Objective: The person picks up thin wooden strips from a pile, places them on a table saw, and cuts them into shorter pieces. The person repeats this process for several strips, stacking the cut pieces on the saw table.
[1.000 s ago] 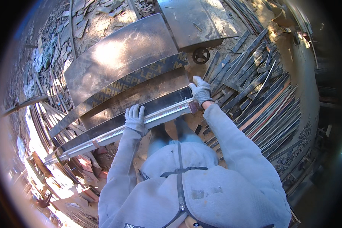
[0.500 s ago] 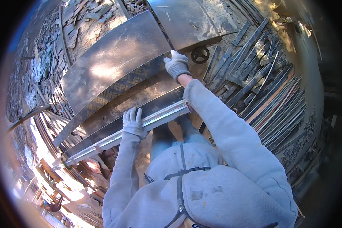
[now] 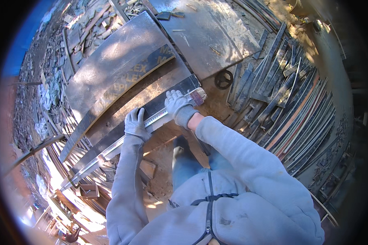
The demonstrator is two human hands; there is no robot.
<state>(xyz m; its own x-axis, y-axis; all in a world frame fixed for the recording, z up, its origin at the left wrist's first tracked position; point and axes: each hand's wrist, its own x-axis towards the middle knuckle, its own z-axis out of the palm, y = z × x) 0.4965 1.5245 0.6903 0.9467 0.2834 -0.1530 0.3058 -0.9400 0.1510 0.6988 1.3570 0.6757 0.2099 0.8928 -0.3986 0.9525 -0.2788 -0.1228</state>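
A long dark panel strip [image 3: 153,105] lies against a pale metal rail with a measuring scale [image 3: 119,143], running from lower left to upper right. My left hand [image 3: 137,124], in a light glove, rests on the strip and rail with thumb and fingers apart. Closer to the right end, my gloved right hand [image 3: 178,107] lies on the strip with its fingers stretched over it. A worn reddish block [image 3: 198,96] sits at the rail's right end. Beyond, a dark strip with yellow printing [image 3: 129,79] rests on a large brown panel [image 3: 114,55].
Another large panel [image 3: 208,34] lies farther off. A dark handwheel [image 3: 223,79] stands right of the panels. Stacked thin strips [image 3: 302,118] and loose offcuts fill the right side. Wood scraps [image 3: 92,30] cover the far left ground. A small open box [image 3: 88,191] stands at lower left.
My right hand has left the far printed strip and come back to the near strip, beside my left hand. The view has shifted slightly.
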